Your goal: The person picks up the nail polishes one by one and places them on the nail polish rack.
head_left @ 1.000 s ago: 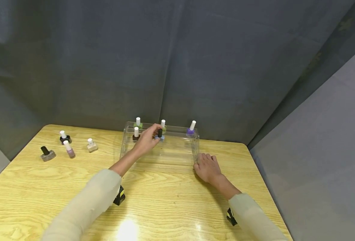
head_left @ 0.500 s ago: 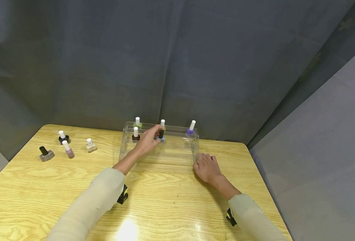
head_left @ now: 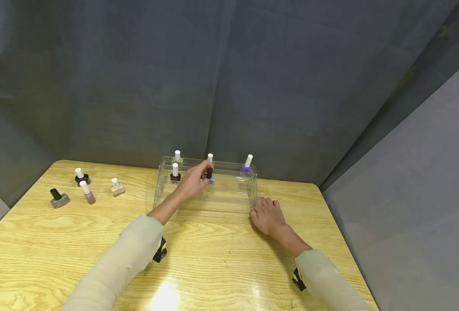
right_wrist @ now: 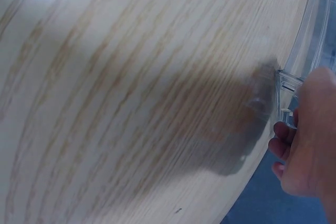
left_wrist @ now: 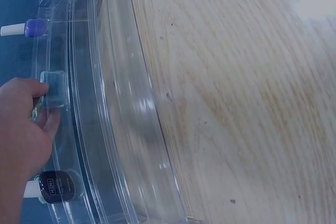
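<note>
At a clear tiered display rack [head_left: 229,194], my left hand [head_left: 192,181] pinches a nail polish bottle [head_left: 209,173] with a black cap and pale blue body. In the left wrist view that bottle [left_wrist: 54,88] sits at an upper tier, between finger and thumb. My right hand [head_left: 268,217] holds the rack's right front corner, its fingers [right_wrist: 283,140] curled beside the clear end. Beside my left hand stands a dark nail polish [head_left: 175,173] with a white cap. Behind are a green one [head_left: 177,159], a partly hidden white-capped one [head_left: 210,158] and a purple one [head_left: 246,166].
On the wooden table's left lie a grey bottle with black cap [head_left: 60,198], a black bottle [head_left: 82,178], a lilac bottle [head_left: 87,193] and a clear pale bottle [head_left: 117,187]. A dark curtain [head_left: 136,86] hangs right behind the rack.
My left hand has shifted slightly to the right with the black-capped nail polish bottle. My right hand stays at the rack's corner.
</note>
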A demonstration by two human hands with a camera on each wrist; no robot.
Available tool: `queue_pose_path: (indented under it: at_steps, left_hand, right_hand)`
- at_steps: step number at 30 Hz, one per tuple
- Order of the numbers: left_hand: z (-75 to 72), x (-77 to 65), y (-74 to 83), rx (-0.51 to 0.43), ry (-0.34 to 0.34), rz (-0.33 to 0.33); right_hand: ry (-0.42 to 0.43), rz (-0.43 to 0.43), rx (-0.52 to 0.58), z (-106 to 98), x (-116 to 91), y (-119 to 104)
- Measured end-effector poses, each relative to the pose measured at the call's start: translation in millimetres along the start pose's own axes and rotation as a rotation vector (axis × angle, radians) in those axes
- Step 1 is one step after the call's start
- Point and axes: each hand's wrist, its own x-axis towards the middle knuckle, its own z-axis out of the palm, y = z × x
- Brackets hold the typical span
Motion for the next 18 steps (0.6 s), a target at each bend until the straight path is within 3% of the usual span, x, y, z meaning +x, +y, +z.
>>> queue_pose_path:
  at_steps: [18]
  left_hand:
    - [-8.7,-7.5,0.9,-0.09,-0.002,-0.031]
  right_hand:
    - [-0.008,-0.008,0.002,0.6,-0.2,0.5]
